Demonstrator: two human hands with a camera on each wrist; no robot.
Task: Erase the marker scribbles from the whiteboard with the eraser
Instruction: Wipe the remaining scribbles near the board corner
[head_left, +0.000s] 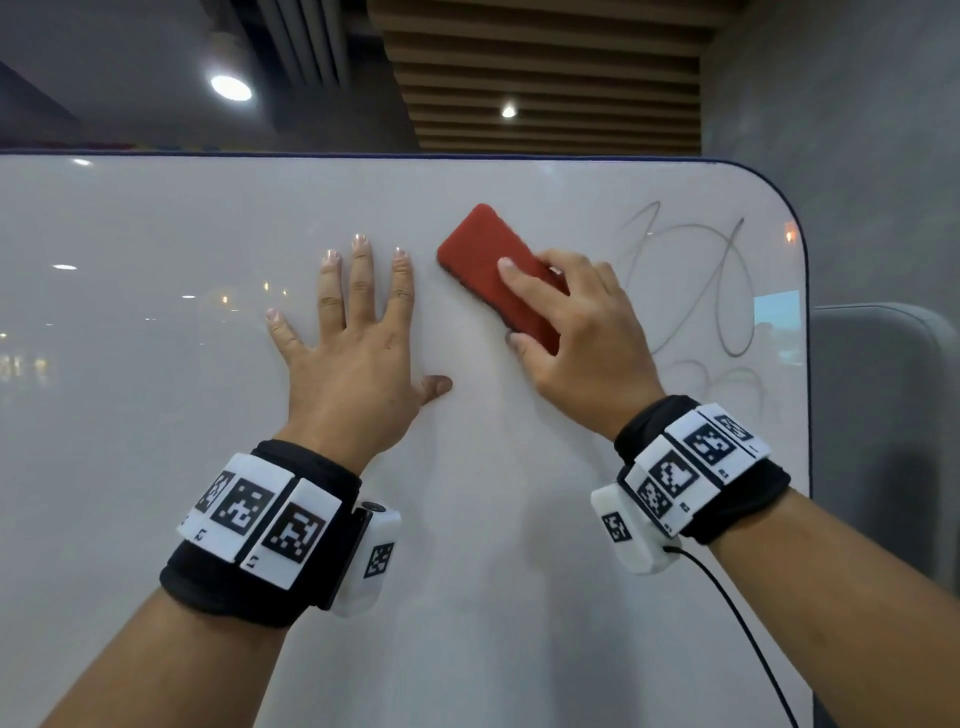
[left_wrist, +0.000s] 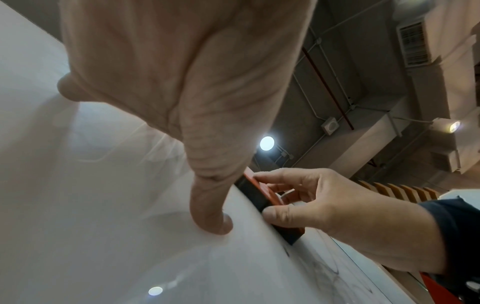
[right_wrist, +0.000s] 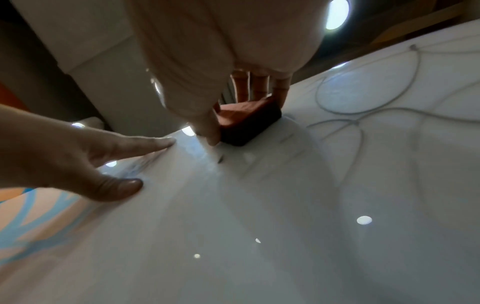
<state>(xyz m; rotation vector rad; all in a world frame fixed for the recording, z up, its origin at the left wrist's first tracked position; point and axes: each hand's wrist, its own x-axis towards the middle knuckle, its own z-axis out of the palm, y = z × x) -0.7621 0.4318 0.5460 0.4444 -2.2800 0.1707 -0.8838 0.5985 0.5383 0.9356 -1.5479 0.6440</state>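
A white whiteboard (head_left: 156, 415) fills the head view. My right hand (head_left: 576, 332) grips a red eraser (head_left: 483, 254) with a dark felt underside, tilted and pressed flat on the board near the top middle. Grey looping marker scribbles (head_left: 727, 291) lie to the right of the eraser, by the board's rounded right corner. My left hand (head_left: 353, 332) lies flat on the board just left of the eraser, fingers spread and straight. The left wrist view shows the eraser (left_wrist: 262, 191) between my right thumb and fingers. In the right wrist view, the eraser (right_wrist: 249, 121) sits left of the scribbles (right_wrist: 369, 98).
The board's right edge (head_left: 807, 364) stands next to a grey wall and a grey padded panel (head_left: 883, 415). A thin black cable (head_left: 748, 634) hangs from my right wristband. Ceiling lights and wooden slats show above the board's top edge.
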